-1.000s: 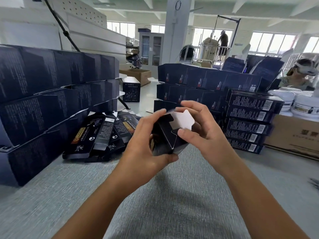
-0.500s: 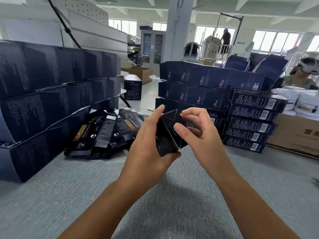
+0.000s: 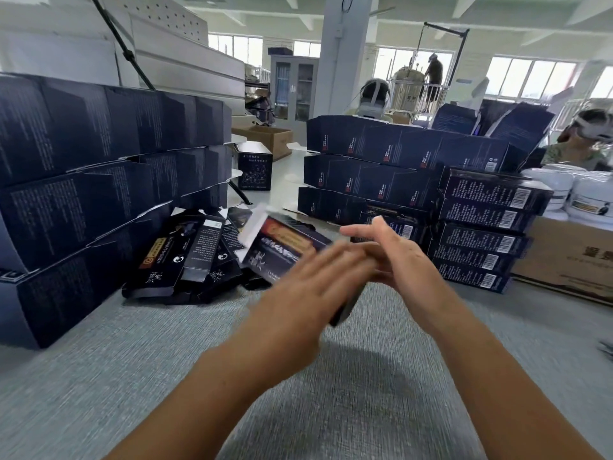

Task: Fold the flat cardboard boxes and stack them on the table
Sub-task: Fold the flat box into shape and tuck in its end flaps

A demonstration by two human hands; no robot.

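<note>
Just above the grey counter, both hands meet at the middle of the view, and both are blurred. The left hand has its fingers straight and close together, pointing to the right and away from the person. The right hand has its fingers stretched to the left, with the thumb raised. Neither hand curls round anything. The dark box lies between the two flat hands, but the blur hides where exactly they touch it. Its long axis goes from the far left, where a pale flap shows, down to the near right, where a dark end comes out under the hands. Its face with the orange label looks up toward the camera. Behind it, a pile of flat boxes lies on the counter, beside the tall stack of folded boxes on the left. Further stacks stand on the right.
</note>
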